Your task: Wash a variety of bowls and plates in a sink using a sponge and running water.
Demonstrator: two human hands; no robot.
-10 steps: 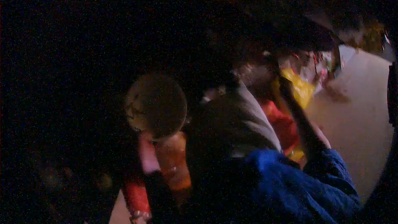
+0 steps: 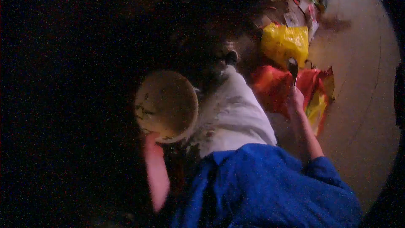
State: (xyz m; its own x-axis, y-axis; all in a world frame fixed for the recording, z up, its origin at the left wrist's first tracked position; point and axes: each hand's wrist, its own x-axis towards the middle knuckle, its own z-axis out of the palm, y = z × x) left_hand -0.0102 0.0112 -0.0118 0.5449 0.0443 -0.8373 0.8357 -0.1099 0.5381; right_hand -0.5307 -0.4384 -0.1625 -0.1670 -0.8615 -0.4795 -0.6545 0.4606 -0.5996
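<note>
At the left, a round, pale bowl [image 2: 168,105] is held up with its inside toward me. Some dark green bits cling to its left and lower side. My left hand [image 2: 151,138] is closed on the bowl's near rim, its fingers mostly lost in shadow. My right hand [image 2: 296,99], at the right, is closed around the handle of a metal spoon [image 2: 292,66] with its head pointing away from me. Beyond that hand are a red bag [image 2: 270,82] with yellow parts and a crumpled yellow plastic bag [image 2: 283,42], neither gripped.
A pale wall [image 2: 358,76] runs along the right side. Scattered papers and wrappers [image 2: 301,0] lie at the far right, beyond the yellow bag. My leg in white trousers [image 2: 236,118] stretches ahead between the hands. Deep shadow hides the left side.
The view has shifted, bringing the bags more fully into sight. My right forearm has gone from shadow to light, and the spoon shows clearly. The bowl sits slightly farther right in view.
</note>
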